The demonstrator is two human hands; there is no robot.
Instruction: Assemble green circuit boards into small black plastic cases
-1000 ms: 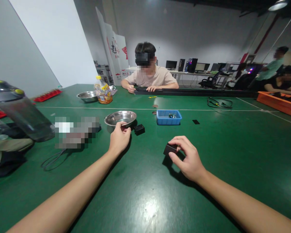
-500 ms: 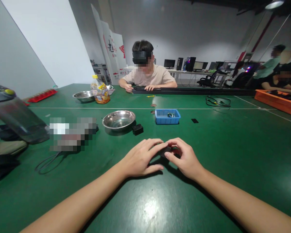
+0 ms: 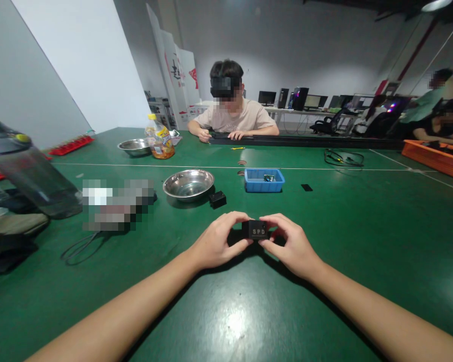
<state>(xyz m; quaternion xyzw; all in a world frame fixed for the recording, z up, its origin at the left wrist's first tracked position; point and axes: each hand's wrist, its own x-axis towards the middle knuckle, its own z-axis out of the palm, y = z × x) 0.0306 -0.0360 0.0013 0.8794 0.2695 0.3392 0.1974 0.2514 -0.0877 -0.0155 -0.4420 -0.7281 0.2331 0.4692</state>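
A small black box (image 3: 257, 230) with the letters SPD on its front is held between both hands, above the green table (image 3: 234, 291). My left hand (image 3: 223, 240) pinches its left end between thumb and fingers. At its right end, my right hand (image 3: 287, 241) grips it with thumb and fingertips. Beyond the hands sits a second black box (image 3: 218, 199), close to a shiny metal bowl (image 3: 189, 185). A blue bin (image 3: 264, 181) holds a small circuit part (image 3: 269, 178). To the right of the bin lies a flat black piece (image 3: 307, 187).
Across the table a person (image 3: 236, 115) in a headset leans over a long black bar (image 3: 309, 142). A bottle (image 3: 160, 141) and another bowl (image 3: 134, 147) stand far left, a large jug (image 3: 33, 176) nearer. Cables (image 3: 343, 159) and an orange crate (image 3: 434, 158) lie right.
My left fingers have closed from a spread pose onto the black box's left end. The box now shows its lettered face. The whole view has shifted slightly.
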